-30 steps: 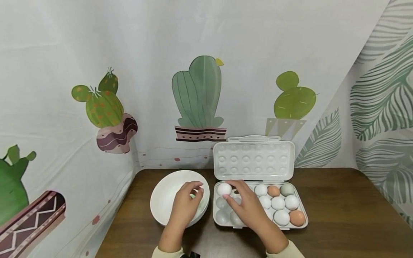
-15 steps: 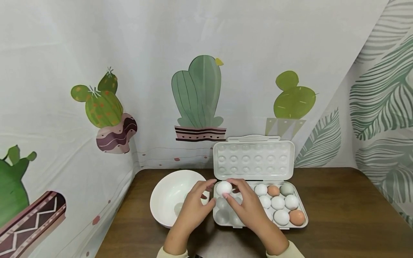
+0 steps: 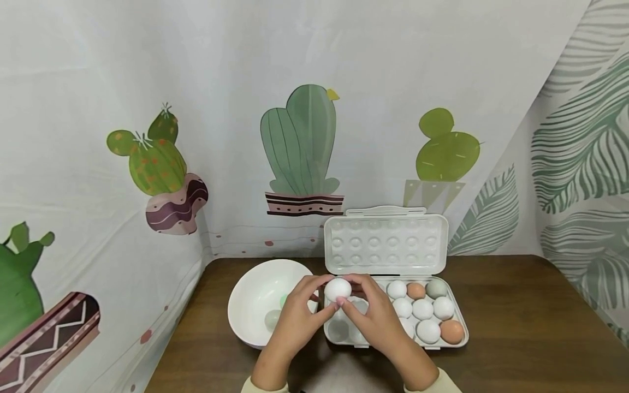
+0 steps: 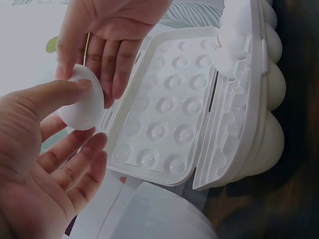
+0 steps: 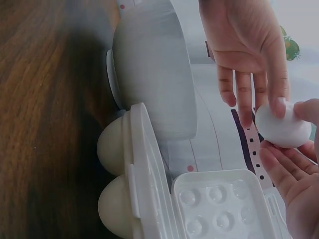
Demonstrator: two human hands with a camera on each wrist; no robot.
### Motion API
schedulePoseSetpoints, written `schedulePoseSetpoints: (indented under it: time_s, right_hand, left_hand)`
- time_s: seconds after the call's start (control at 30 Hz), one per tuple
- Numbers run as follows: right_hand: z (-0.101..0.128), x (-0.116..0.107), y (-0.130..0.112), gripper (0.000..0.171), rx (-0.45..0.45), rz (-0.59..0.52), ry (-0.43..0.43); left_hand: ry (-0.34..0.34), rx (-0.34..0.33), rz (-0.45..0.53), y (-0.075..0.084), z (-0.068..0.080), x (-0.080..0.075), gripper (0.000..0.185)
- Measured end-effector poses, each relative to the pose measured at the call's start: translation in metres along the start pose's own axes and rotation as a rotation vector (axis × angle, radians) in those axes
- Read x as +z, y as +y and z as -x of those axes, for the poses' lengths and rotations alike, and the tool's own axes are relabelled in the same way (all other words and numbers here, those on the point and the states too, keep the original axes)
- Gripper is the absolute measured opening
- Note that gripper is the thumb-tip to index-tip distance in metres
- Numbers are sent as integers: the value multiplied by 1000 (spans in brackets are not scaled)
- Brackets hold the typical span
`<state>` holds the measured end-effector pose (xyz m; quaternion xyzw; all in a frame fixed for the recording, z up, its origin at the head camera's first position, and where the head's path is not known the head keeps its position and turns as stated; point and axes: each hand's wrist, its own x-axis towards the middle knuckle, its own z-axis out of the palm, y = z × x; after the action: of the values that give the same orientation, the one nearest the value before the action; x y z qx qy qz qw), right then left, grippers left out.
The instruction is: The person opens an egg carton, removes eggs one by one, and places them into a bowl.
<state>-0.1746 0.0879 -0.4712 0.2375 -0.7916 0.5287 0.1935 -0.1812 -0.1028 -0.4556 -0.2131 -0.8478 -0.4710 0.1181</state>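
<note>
A white egg (image 3: pixel 338 290) is held up over the left end of the egg carton (image 3: pixel 361 345). My left hand (image 3: pixel 301 311) pinches it from the left, thumb in front and fingers behind. From the right, my right hand (image 3: pixel 375 311) pinches the same egg between thumb and fingers. Both thumbs lie on the shell (image 4: pixel 82 107) in the left wrist view. Several white eggs, two brown eggs (image 3: pixel 452 331) and a grey-green egg (image 3: pixel 436 288) sit in the carton's right part. Hollows without eggs show at its left, partly behind my hands.
Left of the carton stands a white bowl (image 3: pixel 245 305), partly behind my left hand, with pale greenish round things (image 3: pixel 272 319) inside. The carton's lid (image 3: pixel 386 240) is raised at the back near the printed cloth (image 3: pixel 236 164). All stand on a brown wooden table (image 3: pixel 521 316).
My left hand has come from over the bowl to the right and taken hold of the egg my right hand was holding. The egg has shifted slightly left.
</note>
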Motion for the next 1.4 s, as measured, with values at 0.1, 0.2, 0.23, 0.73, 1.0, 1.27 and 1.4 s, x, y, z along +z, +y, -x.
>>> schedulePoseSetpoints:
  time_s: [0.1,0.2,0.23,0.73,1.0,1.27,1.4]
  right_hand:
    - [0,1,-1,37,10,-9,1]
    - [0,1,0,37,19,-13,0]
    - [0,1,0,37,19,-14,-1]
    - [1,0,1,35,31,-30,-31]
    - [-2,-3,0,34,5,65,-22]
    - [-5,-15,3,33,54,158,13]
    - [-6,-21,9,31,63,191,54]
  left_hand:
    - [14,12,11,0,0,0,49]
    - [15,11,34,1,0,0,49]
    - [14,10,38,1,0,0,49]
    - [4,-16,-1,4,1,0,47]
    - [39,-16,-43,4,2,-7,46]
    - [71,-47,-63,-4,1,-17,47]
    - [90,-72,-70,-9,0,-22,47]
